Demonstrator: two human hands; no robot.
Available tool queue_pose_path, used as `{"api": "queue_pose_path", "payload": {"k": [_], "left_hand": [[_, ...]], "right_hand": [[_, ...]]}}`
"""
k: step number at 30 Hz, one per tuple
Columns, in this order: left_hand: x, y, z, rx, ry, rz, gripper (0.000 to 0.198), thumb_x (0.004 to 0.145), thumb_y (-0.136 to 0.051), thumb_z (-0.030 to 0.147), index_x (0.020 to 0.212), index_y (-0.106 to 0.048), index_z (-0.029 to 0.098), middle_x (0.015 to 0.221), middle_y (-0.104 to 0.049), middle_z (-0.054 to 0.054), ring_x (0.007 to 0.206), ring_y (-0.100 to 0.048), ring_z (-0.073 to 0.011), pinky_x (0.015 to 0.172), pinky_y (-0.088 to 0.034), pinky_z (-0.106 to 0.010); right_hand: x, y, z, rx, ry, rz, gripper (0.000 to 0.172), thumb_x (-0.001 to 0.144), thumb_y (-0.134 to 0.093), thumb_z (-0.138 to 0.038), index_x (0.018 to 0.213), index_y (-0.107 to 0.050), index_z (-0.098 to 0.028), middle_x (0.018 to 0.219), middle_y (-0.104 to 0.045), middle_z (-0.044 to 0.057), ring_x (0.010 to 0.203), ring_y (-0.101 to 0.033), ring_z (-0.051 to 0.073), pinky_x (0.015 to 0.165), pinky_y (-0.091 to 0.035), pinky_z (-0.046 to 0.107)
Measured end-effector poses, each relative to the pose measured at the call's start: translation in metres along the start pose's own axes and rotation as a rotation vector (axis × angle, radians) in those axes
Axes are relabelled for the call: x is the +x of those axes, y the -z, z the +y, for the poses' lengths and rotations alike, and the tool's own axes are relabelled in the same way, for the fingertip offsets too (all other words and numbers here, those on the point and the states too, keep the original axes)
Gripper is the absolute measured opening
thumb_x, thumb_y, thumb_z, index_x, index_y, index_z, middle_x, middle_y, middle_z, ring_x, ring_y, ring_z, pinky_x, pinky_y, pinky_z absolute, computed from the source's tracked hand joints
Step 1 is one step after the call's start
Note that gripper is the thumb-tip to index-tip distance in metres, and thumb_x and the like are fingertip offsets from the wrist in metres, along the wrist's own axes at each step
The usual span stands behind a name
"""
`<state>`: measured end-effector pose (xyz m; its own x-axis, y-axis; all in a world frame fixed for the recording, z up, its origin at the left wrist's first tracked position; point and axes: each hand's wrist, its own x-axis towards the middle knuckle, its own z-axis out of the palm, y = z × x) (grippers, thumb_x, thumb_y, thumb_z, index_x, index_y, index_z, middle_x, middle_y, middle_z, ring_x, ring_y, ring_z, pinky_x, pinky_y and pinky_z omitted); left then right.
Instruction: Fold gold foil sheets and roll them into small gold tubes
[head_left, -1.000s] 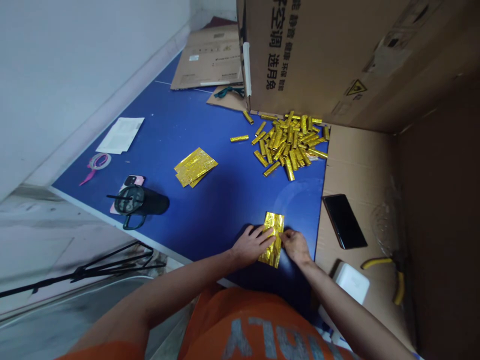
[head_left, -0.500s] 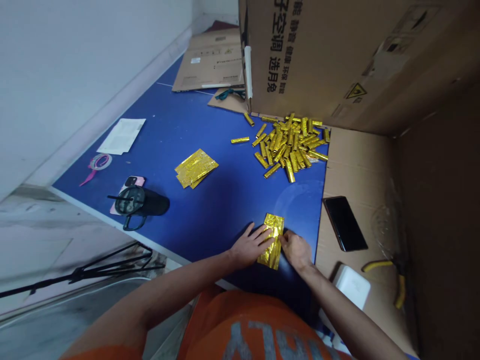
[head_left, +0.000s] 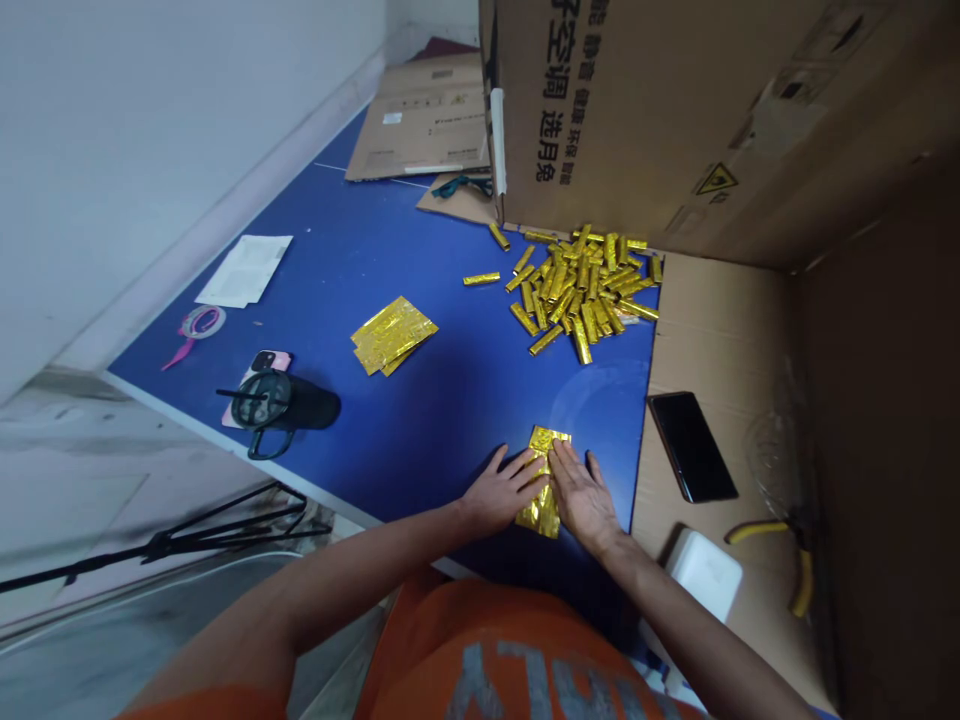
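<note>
A gold foil sheet [head_left: 541, 513] lies flat on the blue table [head_left: 442, 440] in front of me. My left hand [head_left: 501, 492] rests on its left side with the fingers spread. On its right side lies my right hand [head_left: 583, 500], palm down, the fingers stretched out over the foil; neither hand grips anything. To the left is a small stack of flat gold foil sheets [head_left: 394, 335]. Farther off, a heap of short gold foil tubes [head_left: 581, 285] lies against the cardboard, with several loose ones around it.
A dark mug [head_left: 307, 403] with a straw lies beside a pink phone [head_left: 262, 362] at the left. Behind the heap rises a large cardboard box [head_left: 637, 130]. At the right are a black phone [head_left: 691, 447], a white device [head_left: 705, 572] and yellow-handled pliers [head_left: 801, 580].
My right hand has opened from a pinch at the foil's right edge and now lies flat on the sheet. The left hand has stayed in place.
</note>
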<state>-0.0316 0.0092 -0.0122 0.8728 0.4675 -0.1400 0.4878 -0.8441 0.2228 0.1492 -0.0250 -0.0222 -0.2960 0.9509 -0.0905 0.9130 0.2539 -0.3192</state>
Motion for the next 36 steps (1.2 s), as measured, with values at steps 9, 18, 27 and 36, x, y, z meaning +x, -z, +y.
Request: {"api": "queue_pose_path", "payload": {"k": [9,18,27,36], "left_hand": [[0.001,-0.003,0.002,0.033,0.015,0.0,0.046,0.085,-0.032,0.022,0.13,-0.028,0.015,0.137,-0.029,-0.009,0.128,-0.016,-0.0229,0.099,-0.013,-0.052],[0.001,0.0,0.002,-0.004,0.002,-0.012,0.049,0.082,-0.038,0.02,0.129,-0.03,0.018,0.138,-0.027,-0.007,0.128,-0.016,-0.0253,0.099,-0.014,-0.053],[0.002,0.002,0.004,-0.026,0.0,-0.016,0.047,0.083,-0.039,0.023,0.129,-0.03,0.018,0.138,-0.029,-0.007,0.128,-0.014,-0.0248,0.098,-0.014,-0.055],[0.003,-0.008,0.001,-0.013,-0.02,-0.011,0.038,0.081,-0.045,0.028,0.119,-0.043,0.023,0.133,-0.036,-0.006,0.127,-0.017,-0.0268,0.098,-0.013,-0.057]], "right_hand": [[-0.005,-0.009,0.004,-0.043,-0.01,-0.053,0.049,0.085,-0.031,-0.024,0.132,-0.03,-0.01,0.14,-0.025,0.011,0.129,-0.016,0.02,0.104,-0.006,0.047],[-0.004,-0.003,-0.003,-0.037,-0.05,-0.084,0.049,0.085,-0.027,-0.023,0.134,-0.027,-0.013,0.14,-0.024,0.01,0.129,-0.015,0.021,0.103,-0.006,0.05],[-0.011,0.008,0.001,-0.066,0.034,-0.107,0.064,0.082,-0.033,-0.042,0.136,-0.018,-0.009,0.142,-0.016,0.013,0.131,-0.006,0.024,0.101,0.0,0.055],[0.008,0.023,-0.011,0.075,0.139,-0.138,0.061,0.084,-0.033,-0.044,0.134,-0.025,-0.009,0.139,-0.026,0.013,0.129,-0.016,0.022,0.104,-0.007,0.049]]}}
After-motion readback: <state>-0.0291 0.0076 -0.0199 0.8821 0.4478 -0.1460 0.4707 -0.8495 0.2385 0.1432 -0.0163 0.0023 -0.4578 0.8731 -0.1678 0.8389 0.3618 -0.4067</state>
